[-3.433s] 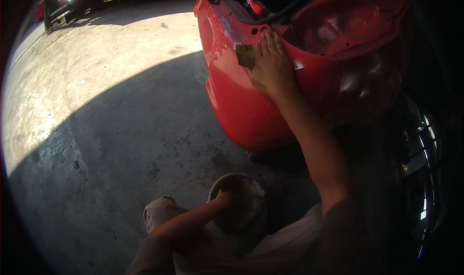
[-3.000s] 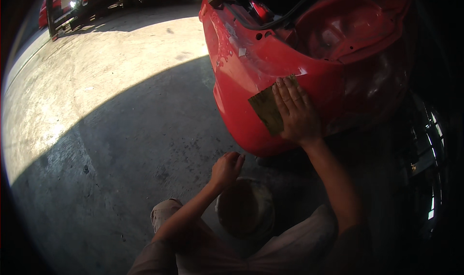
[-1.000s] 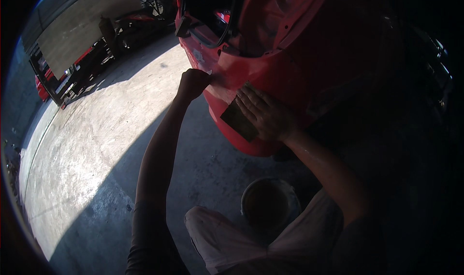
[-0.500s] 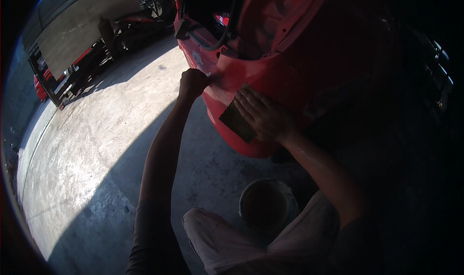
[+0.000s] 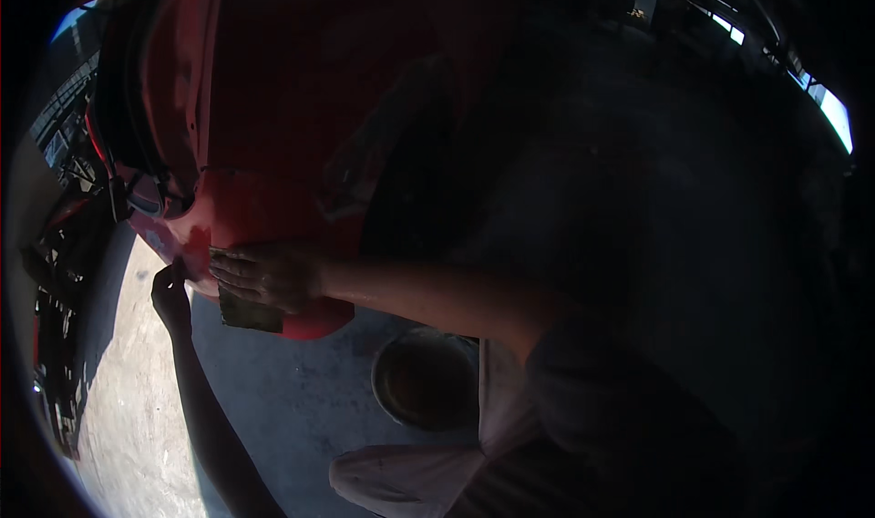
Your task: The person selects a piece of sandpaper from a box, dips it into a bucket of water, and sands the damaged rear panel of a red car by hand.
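My right hand [image 5: 269, 276] lies with its fingers stretched over a dark olive-brown sheet of sandpaper [image 5: 248, 313], pressing it to the lower corner of a red car body [image 5: 273, 199]. The sheet sticks out below the fingers. Dull, lighter patches mark the paint around there. Just left of it, my left hand [image 5: 171, 297] is at the outer edge of the panel, its fingers bent together in a pinch. Whatever those fingertips hold or touch is too dark to make out.
A round bucket [image 5: 427, 379] of murky liquid stands on the concrete floor [image 5: 301, 390], close to my knee [image 5: 401, 477]. Dark metal racks or machinery [image 5: 64, 245] line the left. Deep shadow covers the right side.
The view has swung right, so car, bucket and hands appear farther left. The sandpaper stays under my right hand at the panel corner, while my left hand remains at its edge.
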Available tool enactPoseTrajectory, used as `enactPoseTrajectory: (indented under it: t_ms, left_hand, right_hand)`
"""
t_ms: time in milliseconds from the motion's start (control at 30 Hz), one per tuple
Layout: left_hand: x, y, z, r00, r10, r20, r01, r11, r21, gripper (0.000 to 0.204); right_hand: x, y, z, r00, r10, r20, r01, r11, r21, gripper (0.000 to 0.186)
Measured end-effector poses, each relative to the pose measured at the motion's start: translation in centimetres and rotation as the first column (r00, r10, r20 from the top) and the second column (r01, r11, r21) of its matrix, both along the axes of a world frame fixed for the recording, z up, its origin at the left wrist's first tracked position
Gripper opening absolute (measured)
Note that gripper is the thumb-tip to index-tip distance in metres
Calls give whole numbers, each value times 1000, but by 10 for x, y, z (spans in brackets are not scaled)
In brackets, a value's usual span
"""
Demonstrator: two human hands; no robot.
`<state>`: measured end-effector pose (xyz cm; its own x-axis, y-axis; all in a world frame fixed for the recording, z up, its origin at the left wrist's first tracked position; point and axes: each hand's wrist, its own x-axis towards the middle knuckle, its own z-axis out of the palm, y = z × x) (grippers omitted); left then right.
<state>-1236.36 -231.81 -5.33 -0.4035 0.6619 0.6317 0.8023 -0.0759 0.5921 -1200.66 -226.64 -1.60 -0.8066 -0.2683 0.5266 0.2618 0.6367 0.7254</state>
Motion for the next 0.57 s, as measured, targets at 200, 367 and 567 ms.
enactPoseTrajectory:
  t_ms: [200, 367, 567]
  left_hand:
    - [-20, 19, -16, 988, 107, -109, -116, 989, -87, 46]
    - [-70, 29, -36, 1000, 30, -10, -31, 984, -176, 44]
    - [-132, 60, -74, 797, 486, -359, -587, 765, -265, 55]
  right_hand:
    - [8, -2, -1, 999, -49, -6, 50, 994, 95, 62]
    - [3, 2, -6, 999, -49, 22, 47, 996, 81, 62]
    - [-12, 15, -17, 993, -111, 31, 101, 967, 234, 65]
